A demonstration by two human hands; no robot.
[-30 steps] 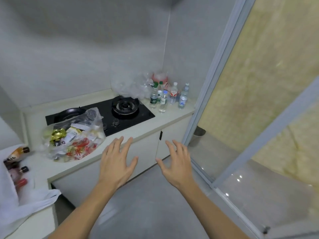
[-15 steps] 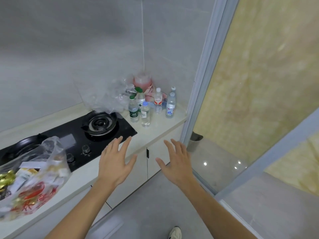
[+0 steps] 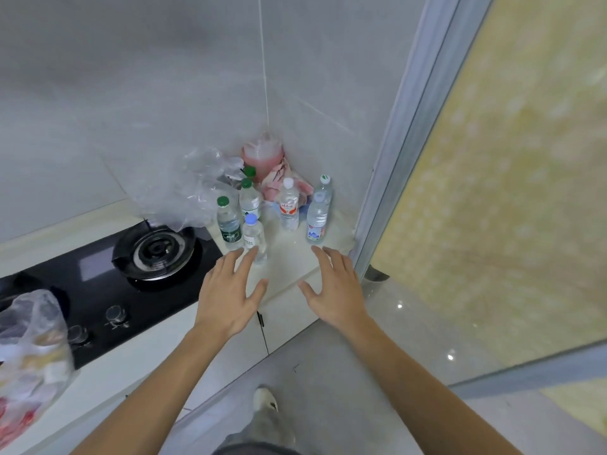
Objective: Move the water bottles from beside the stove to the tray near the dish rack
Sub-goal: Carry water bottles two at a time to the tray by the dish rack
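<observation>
Several small water bottles stand in the counter's corner, right of the black stove (image 3: 108,284). A green-capped bottle (image 3: 229,223) and a blue-capped bottle (image 3: 253,236) stand nearest my left hand (image 3: 228,292). A red-labelled bottle (image 3: 289,205) stands in the middle. A bottle with a blue label (image 3: 317,218) stands just beyond my right hand (image 3: 333,290). Both hands are held out flat with fingers spread and hold nothing. My left fingertips nearly reach the blue-capped bottle. No tray or dish rack is in view.
A crumpled clear plastic bag (image 3: 193,192) lies behind the burner (image 3: 154,251). A pink container (image 3: 262,156) fills the corner. A bag of snacks (image 3: 29,356) sits at the left. A sliding door frame (image 3: 394,159) bounds the counter on the right.
The view has closed in on the corner with the bottles. Both open hands have moved forward over the counter edge towards them.
</observation>
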